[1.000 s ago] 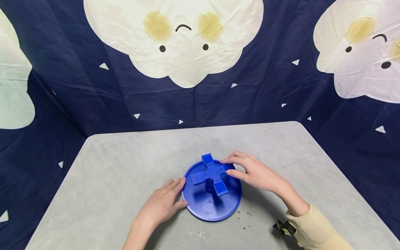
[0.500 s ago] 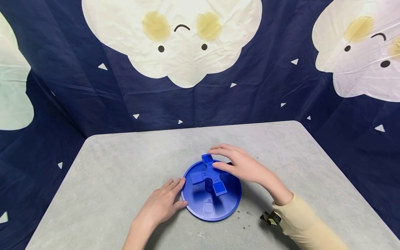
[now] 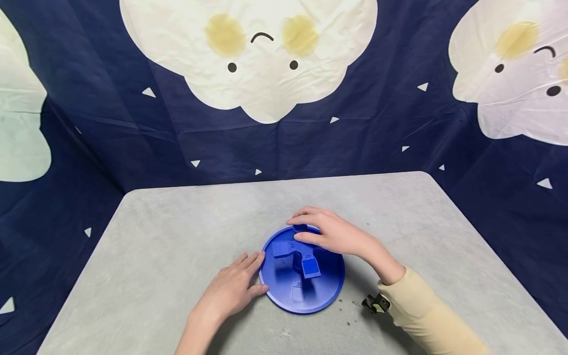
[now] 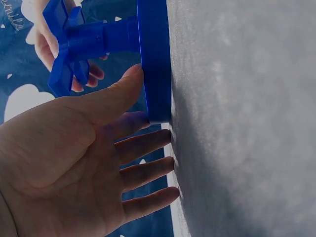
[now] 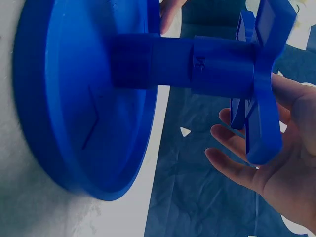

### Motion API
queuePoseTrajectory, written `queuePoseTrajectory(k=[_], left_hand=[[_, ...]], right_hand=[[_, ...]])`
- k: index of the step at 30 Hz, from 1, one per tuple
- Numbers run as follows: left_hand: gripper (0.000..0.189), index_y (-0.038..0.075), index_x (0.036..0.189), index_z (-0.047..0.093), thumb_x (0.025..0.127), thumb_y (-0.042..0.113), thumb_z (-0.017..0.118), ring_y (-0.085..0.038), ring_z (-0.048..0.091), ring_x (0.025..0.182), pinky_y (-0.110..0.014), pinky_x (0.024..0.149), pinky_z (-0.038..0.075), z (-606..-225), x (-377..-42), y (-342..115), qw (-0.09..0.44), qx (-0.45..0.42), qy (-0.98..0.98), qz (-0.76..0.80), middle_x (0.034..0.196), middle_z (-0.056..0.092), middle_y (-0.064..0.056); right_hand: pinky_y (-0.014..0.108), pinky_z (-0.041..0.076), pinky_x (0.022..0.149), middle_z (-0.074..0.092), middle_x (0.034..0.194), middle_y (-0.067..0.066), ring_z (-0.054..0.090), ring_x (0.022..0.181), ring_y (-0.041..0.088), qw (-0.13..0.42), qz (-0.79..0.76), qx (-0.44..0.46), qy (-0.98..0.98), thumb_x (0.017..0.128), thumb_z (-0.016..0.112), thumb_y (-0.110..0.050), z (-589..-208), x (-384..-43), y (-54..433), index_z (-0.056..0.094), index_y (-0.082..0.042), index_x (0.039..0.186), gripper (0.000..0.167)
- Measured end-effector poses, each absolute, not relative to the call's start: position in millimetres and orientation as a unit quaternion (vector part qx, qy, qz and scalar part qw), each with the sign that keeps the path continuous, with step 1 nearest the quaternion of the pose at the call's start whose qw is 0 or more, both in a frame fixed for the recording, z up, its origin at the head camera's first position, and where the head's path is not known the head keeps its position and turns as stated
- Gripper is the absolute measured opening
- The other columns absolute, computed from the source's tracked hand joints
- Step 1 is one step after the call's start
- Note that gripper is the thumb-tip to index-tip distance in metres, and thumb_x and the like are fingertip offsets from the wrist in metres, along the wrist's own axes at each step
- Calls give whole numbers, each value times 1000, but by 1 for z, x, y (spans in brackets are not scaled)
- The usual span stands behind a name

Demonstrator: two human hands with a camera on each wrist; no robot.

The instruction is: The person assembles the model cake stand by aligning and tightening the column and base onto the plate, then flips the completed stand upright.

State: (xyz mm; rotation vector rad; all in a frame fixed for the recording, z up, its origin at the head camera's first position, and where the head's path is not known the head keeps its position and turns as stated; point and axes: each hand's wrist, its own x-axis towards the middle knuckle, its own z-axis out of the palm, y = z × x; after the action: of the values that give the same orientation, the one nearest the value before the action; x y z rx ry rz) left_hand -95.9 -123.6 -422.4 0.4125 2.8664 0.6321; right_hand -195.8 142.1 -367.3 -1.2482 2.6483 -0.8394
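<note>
A blue round turntable-like piece point(image 3: 284, 291) with a raised rim lies on the grey table. From its middle rises a blue post point(image 5: 170, 61), topped by a four-armed blue cross point(image 3: 310, 268) with small numbers on it. My left hand point(image 3: 230, 286) rests beside the disc, its thumb and forefinger touching the rim point(image 4: 155, 64), the other fingers spread on the table. Over the cross's far side is my right hand point(image 3: 330, 231), thumb and fingers around the far arm; that hand hides the right arm in the head view. How firmly it grips is unclear.
The grey table point(image 3: 186, 227) has rounded far corners. Small dark specks point(image 3: 348, 324) lie right of the disc. A dark blue cloth point(image 3: 230, 148) with white clouds hangs behind and at both sides. A small black device point(image 3: 376, 303) is at the right sleeve.
My right hand has moved left from the disc's right edge to the cross's far arm. The cross has turned slightly clockwise. My left hand stays at the rim.
</note>
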Motion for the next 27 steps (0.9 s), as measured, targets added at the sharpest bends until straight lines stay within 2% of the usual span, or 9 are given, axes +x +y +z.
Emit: queuePoseTrajectory(k=[12, 22, 27], left_hand=[[72, 11, 154, 49, 93, 42, 73, -41, 42, 150, -69, 112, 41, -421, -95, -125, 92, 135, 964, 211, 158, 51, -13], [73, 10, 153, 50, 92, 41, 74, -42, 43, 149, -69, 111, 42, -422, -95, -125, 82, 138, 963, 214, 157, 51, -13], [72, 11, 153, 50, 92, 41, 74, -41, 43, 149, -69, 111, 41, -422, -95, -125, 82, 139, 963, 217, 157, 51, -13]], right_hand=[[43, 53, 109, 66, 132, -3, 62, 126, 15, 40, -281, -366, 886, 103, 64, -36, -371, -190, 161, 66, -22, 138, 38], [44, 52, 110, 67, 130, -3, 62, 127, 16, 11, -290, -365, 885, 101, 66, -32, -374, -183, 176, 69, -15, 133, 36], [41, 52, 109, 68, 126, -7, 63, 124, 13, 11, -294, -354, 888, 101, 67, -31, -374, -179, 181, 71, -16, 128, 31]])
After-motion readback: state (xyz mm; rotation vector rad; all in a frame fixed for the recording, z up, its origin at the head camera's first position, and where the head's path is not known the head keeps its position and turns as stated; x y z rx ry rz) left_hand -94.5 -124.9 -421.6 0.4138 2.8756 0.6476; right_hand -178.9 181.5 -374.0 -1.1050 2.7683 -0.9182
